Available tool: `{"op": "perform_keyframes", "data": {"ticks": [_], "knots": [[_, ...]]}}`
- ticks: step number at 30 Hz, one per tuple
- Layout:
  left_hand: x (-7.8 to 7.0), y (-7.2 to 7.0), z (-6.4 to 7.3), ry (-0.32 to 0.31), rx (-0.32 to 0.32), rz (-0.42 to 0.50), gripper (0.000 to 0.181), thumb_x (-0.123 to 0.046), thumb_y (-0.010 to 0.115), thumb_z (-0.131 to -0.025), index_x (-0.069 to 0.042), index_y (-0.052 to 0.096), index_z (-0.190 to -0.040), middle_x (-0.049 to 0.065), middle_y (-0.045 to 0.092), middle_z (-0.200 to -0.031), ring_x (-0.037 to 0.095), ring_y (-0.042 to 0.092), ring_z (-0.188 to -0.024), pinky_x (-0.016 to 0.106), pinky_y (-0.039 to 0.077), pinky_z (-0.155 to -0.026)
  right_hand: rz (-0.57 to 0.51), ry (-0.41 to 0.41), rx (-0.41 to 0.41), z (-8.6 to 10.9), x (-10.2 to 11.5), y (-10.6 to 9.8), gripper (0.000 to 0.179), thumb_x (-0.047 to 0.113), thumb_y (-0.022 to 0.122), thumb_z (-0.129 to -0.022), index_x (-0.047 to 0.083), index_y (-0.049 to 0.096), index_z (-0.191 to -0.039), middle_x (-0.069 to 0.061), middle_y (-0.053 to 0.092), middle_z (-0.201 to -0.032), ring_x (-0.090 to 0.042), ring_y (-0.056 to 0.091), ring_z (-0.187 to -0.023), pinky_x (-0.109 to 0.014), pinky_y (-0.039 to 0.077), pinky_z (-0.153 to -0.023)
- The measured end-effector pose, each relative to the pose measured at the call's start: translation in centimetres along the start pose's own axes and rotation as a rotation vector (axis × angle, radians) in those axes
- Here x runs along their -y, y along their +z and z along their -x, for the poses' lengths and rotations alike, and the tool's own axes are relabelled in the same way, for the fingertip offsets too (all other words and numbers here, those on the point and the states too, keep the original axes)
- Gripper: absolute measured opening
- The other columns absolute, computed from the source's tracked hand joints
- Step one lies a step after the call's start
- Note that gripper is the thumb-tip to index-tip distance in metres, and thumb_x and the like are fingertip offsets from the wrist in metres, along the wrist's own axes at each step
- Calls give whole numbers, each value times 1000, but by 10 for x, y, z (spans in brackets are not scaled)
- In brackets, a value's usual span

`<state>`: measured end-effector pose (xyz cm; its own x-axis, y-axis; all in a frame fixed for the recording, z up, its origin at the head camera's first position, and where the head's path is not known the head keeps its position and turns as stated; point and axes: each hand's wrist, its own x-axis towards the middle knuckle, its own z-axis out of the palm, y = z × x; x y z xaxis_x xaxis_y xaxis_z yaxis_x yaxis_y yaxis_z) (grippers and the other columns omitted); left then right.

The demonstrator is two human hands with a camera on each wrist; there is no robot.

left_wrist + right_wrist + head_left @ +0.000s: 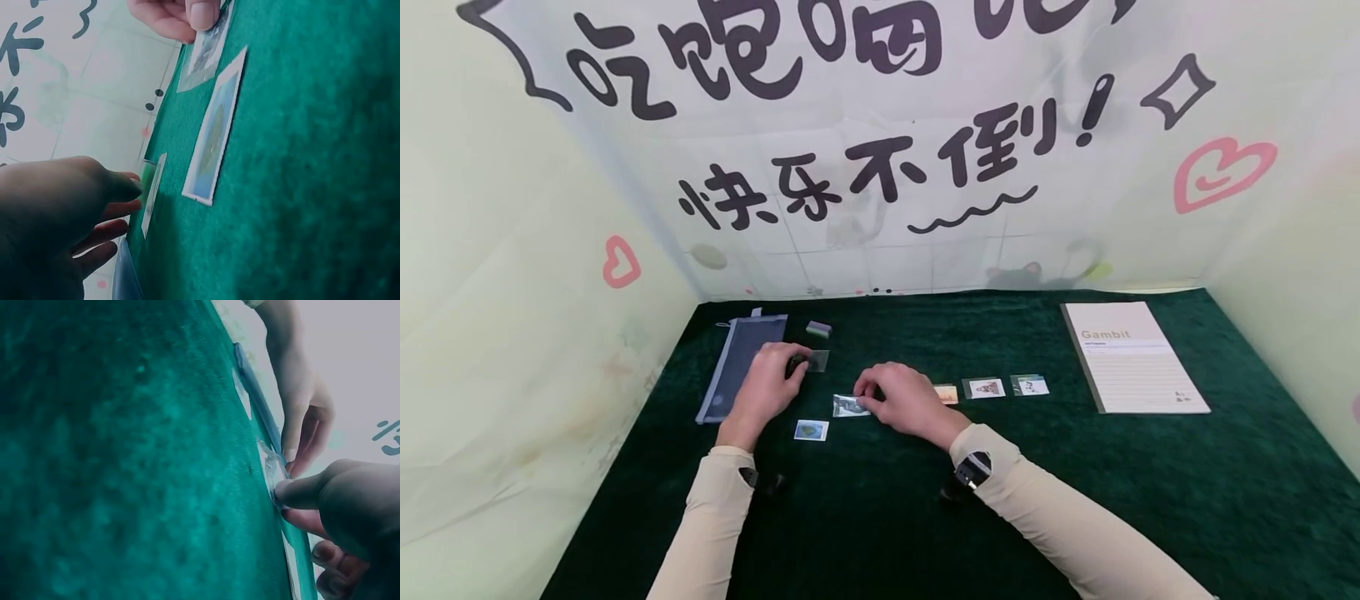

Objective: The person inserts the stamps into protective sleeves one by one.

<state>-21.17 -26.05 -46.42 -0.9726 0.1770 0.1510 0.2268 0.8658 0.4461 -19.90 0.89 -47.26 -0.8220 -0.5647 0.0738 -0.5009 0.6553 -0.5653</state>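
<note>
My right hand [906,398] pinches the right end of a clear plastic sleeve with a greyish stamp [847,406] in it, between thumb and forefinger. In the left wrist view this sleeved stamp [207,53] lies low over the green cloth. My left hand [769,379] hovers with loosely bent, spread fingers, its fingertips right at the edge of another clear sleeve [819,361]. That sleeve [154,197] lies beside the thumb in the left wrist view. Between the hands and nearer me lies a loose blue stamp [811,430] with a white border.
A blue zip pouch [724,379] lies beyond my left wrist, with a small purple-and-green block [818,329] behind. Right of my right hand, an orange stamp [947,394] and two sleeved stamps [985,388] form a row. A notebook [1135,358] lies far right.
</note>
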Motion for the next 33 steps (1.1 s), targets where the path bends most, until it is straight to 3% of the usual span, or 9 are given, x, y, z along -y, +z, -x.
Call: {"op": "perform_keyframes", "data": {"ticks": [9, 14, 21, 27, 33], "knots": [[4, 3, -4, -14, 65, -63, 31, -18, 70, -107, -11, 71, -137, 17, 64, -150, 39, 55, -142, 65, 44, -121, 135, -3, -81, -4, 4, 5, 15, 29, 80, -99, 27, 78, -114, 7, 68, -106, -9, 59, -95, -29, 54, -78], [7, 2, -5, -8, 77, -59, 36, -19, 71, -106, -10, 69, -140, 20, 59, -155, 43, 52, -146, 67, 41, -123, 165, -74, -109, -1, 16, 9, 17, 29, 79, -101, 26, 77, -117, 6, 70, -114, -10, 62, -101, -28, 57, -82], [8, -3, -8, -16, 94, -36, 42, -18, 73, -104, -8, 65, -144, 22, 59, -156, 45, 54, -144, 68, 42, -122, 93, -167, -11, 0, 42, 24, 27, 42, 75, -102, 24, 78, -122, 7, 72, -112, -6, 62, -98, -21, 55, -81], [7, -3, -11, -51, 121, -20, 44, -20, 73, -105, -11, 63, -147, 21, 57, -159, 46, 52, -145, 69, 41, -122, 157, -153, 63, -1, 55, 36, 38, 49, 77, -99, 23, 75, -126, 4, 70, -123, -9, 61, -104, -24, 56, -87], [8, -5, -11, -71, 122, 21, 48, -19, 74, -104, -11, 61, -149, 21, 60, -154, 44, 54, -142, 68, 43, -122, 93, -134, 60, -1, 58, 38, 33, 42, 82, -97, 25, 71, -123, 6, 68, -120, -8, 60, -104, -23, 55, -88]]}}
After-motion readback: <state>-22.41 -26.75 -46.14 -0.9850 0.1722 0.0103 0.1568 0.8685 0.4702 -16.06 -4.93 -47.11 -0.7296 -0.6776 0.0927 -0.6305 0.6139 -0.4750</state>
